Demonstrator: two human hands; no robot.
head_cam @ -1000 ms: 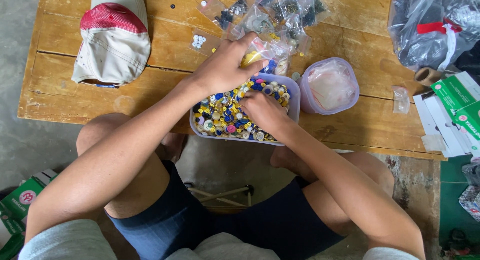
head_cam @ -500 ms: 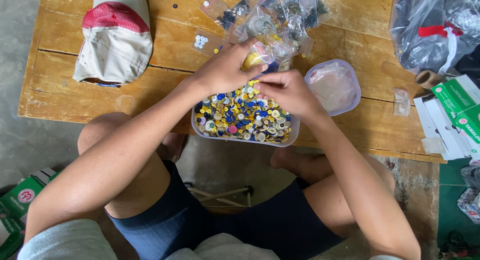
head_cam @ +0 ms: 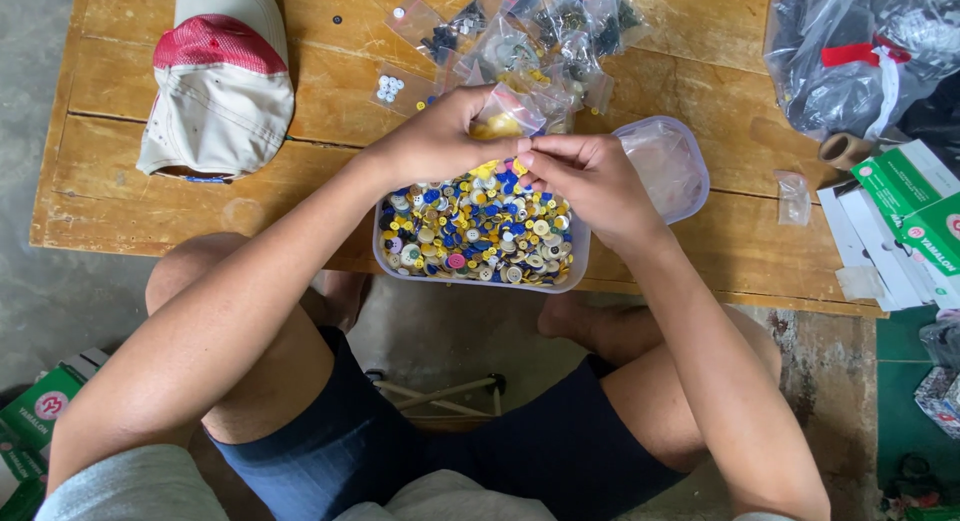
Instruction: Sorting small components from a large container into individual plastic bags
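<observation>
Since the earlier frames, the right hand has risen from the button pile to meet the left hand. Both pinch a small clear bag holding yellow buttons, fingertips closed on its mouth, above the far rim of the clear tub of mixed buttons. Tub lid lies just right of the tub. More small button bags are heaped beyond the hands. Red-and-cream cap rests far left; green-and-white cartons at the right edge. Bare wooden table shows left of the tub, which sits at the near table edge.
</observation>
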